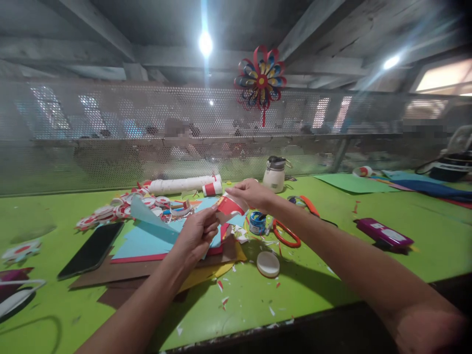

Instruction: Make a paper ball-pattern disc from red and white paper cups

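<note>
Both my hands meet over the middle of a green table (332,255). My left hand (197,233) and my right hand (250,193) pinch a small red and white paper piece (229,205) between them, held just above the table. Under the hands lie stacked sheets of light blue paper (147,238), red, yellow and brown card. An open little glue pot (257,222) stands right of the paper piece, its white lid (268,263) lying nearer me. Orange-handled scissors (291,231) rest under my right forearm.
A black phone (91,249) lies left of the paper stack. Several red and white paper rings (110,212) and a white roll (182,185) sit behind. A white bottle (275,173), a purple case (383,233) and a paper flower (261,79) on the mesh screen are also there.
</note>
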Motion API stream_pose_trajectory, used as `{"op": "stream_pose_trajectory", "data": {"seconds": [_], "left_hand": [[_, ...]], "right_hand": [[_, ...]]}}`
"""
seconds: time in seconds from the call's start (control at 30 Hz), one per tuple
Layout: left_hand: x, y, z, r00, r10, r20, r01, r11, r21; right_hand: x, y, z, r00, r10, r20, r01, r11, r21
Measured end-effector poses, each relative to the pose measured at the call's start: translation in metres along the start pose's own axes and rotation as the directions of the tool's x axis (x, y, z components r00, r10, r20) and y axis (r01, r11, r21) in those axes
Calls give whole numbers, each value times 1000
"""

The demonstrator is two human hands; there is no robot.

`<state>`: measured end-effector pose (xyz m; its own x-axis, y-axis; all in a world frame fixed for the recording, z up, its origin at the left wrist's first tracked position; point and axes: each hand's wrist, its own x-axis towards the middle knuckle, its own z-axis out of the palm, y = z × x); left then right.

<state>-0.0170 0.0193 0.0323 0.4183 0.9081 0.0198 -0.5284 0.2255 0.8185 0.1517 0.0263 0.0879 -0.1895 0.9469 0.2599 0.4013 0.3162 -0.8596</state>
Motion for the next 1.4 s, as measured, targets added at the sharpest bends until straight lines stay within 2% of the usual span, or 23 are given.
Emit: {"op": "stream_pose_trajectory", "data": {"seconds": [0.17,0.33,0.63,1.13,1.27,1.4], "left_hand": [[-2,1,2,1000,13,-5,-13,1000,0],[-3,0,2,1000,6,0,-6,1000,1],[-4,-1,4,1000,-14,23,15,1000,-10],[-9,-5,7,990,-106,95,110,993,-40],[-12,-11,9,995,-8,103,1,998,69],[-11,-16,9,994,108,34,-113,963,246]], "right_hand": [[2,10,2,997,70,27,-73,987,146],[1,10,2,997,75,24,-78,977,197],[-1,13,2,999,-9,-42,14,993,117],[-5,17,7,984,-169,-56,170,985,12],[-7,18,10,978,-198,-64,197,980,-11],[-8,22,12,973,-213,-89,212,977,-20]]}}
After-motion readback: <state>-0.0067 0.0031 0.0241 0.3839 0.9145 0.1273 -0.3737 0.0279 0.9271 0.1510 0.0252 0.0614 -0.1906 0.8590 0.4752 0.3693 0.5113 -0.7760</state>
